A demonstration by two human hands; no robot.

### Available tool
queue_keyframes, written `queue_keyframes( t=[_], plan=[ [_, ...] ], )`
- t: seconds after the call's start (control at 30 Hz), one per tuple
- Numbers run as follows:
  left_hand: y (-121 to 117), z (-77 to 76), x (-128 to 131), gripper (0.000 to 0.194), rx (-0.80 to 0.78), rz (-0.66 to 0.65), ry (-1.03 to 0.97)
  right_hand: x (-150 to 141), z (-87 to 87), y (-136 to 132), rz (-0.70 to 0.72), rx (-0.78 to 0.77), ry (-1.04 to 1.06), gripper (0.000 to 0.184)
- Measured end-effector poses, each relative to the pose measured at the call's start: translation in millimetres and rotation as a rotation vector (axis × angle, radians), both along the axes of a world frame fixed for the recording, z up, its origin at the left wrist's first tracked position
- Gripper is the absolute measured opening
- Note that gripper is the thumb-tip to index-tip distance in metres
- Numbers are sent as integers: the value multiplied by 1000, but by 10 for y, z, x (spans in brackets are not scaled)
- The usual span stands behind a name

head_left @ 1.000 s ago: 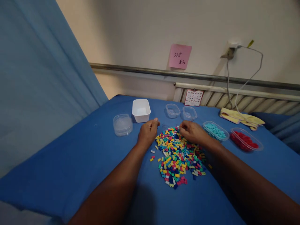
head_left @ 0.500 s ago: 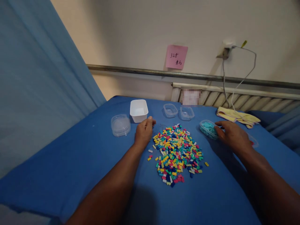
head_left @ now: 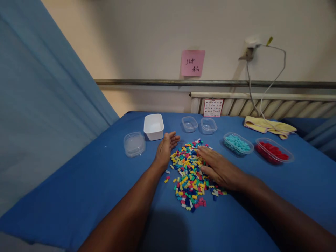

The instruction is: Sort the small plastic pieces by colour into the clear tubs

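Note:
A heap of small building bricks (head_left: pixel 187 171) in many colours lies on the blue cloth. At its upper left edge is my left hand (head_left: pixel 166 148), fingers stretched out and palm turned toward the heap. My right hand (head_left: pixel 219 168) rests over the heap's right side, fingers extended and thumb apart, covering some bricks. I see nothing held in either hand. To the right stand a clear tub of turquoise bricks (head_left: pixel 237 144) and a clear tub of red pieces (head_left: pixel 274 152).
Behind the heap are two clear tubs (head_left: pixel 189 124) (head_left: pixel 208 126). A white bin (head_left: pixel 154 127) and stacked clear lids (head_left: pixel 134 145) stand at left. A yellow cloth (head_left: pixel 267 126) lies near the radiator (head_left: pixel 236 105) under a hanging cable (head_left: pixel 274 82).
My right hand went from the heap to the turquoise tub, then came back over the heap and flattened out. The fingers of my left hand have opened from a curl.

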State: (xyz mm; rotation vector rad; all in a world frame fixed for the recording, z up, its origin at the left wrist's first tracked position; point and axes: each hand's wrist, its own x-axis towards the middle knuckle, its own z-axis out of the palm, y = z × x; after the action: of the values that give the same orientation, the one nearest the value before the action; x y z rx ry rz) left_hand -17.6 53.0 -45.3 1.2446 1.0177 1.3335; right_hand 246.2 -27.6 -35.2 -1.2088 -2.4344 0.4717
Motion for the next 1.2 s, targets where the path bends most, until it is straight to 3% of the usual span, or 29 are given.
queue_keyframes(
  t=[0.13,0.27,0.5,0.7,0.83,0.97,1.2],
  plan=[
    [-44,53,29,77,-71,-20,-104,-165,91,-92,112,-83,-47,74],
    [-80,121,29,73,-92,-43,-143,-188,229,-372,268,-135,-53,78],
    [-23,126,-92,83,-41,130,-50,-151,354,-691,354,-227,-57,85],
    [-7,106,-47,87,-77,104,-44,-430,293,-539,392,-152,-70,84],
    [-37,120,-16,84,-146,51,-121,-586,298,-266,284,-132,-110,84],
    [-76,155,-27,82,-166,50,-190,-389,290,-187,166,-156,-172,86],
    [-64,161,-11,83,-188,47,-144,165,130,-506,110,-150,-202,80]
  ],
)
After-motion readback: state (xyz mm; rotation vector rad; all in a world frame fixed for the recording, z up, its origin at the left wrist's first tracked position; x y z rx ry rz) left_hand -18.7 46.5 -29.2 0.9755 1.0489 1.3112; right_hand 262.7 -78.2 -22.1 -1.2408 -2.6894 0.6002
